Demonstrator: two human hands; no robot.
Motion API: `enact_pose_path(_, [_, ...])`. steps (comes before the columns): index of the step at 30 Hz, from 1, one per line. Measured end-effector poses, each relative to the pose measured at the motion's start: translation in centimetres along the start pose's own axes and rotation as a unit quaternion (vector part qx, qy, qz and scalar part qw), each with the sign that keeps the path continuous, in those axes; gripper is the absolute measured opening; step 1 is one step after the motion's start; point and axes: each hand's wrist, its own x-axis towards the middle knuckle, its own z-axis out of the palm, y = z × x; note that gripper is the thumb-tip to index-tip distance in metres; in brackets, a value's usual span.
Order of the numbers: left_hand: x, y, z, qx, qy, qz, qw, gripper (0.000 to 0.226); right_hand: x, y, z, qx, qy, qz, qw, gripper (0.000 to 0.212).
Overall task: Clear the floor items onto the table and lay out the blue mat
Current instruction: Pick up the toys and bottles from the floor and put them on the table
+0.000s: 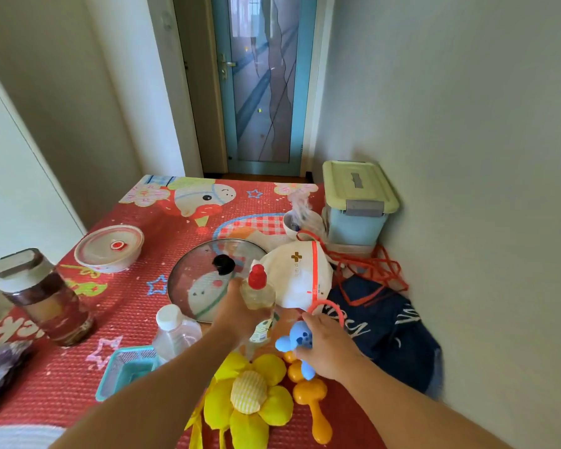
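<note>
Over the red-patterned surface (133,319): both hands loaded.
Left hand (240,314) grip closed round near-upright red-capped bottle (258,288); right hand (329,346) grip holds blue toy (300,340), just above orange rattle (308,393), nearer the wall (467,157).

Pale grey wall (467,124) close on the right, bare and evenly lit. Off-white wall (65,102) on the left, with a white panel (7,176) nearer, crossed by a thin dark line. Straight ahead, in a narrow recess, a teal-framed door (222,102) with a tall frosted pane (263,92) and a metal handle (230,63) on its left side. Strip of brown floor (256,177) at its foot. Soft daylight through the pane.
</note>
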Motion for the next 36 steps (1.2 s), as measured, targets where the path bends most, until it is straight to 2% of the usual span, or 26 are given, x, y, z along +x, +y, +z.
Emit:
enact_pose_path(8, [0.8, -1.9, 0.0, 0.004, 0.013, -0.016, 1.000, 0.066, 1.2, 0.2, 2.2, -0.007, -0.008, 0.009, 1.000, 0.047])
enact_pose_path(20, [0.3, -0.4, -1.1, 0.061, -0.025, -0.024, 0.998, 0.074, -0.4, -0.6, -0.7, 0.027, 0.020, 0.023, 0.999, 0.055])
enact_pose_path(27, [-1.2, 4.9, -3.2, 0.096, -0.066, 0.001, 0.993, 0.106, -1.9, -2.2, -5.8, 0.069, 0.053, 0.024, 0.996, 0.067])
enact_pose_path(32, [-2.9, 9.5, -7.0, 0.161, -0.125, 0.045, 0.978, 0.100, -4.0, -5.2, -10.8, 0.058, 0.075, 0.013, 0.995, 0.082])
enact_pose_path(36, [-4.3, 13.1, -10.7, 0.174, -0.127, 0.088, 0.972, 0.087, -6.1, -8.3, -14.8, 0.062, 0.151, -0.016, 0.986, 0.076])
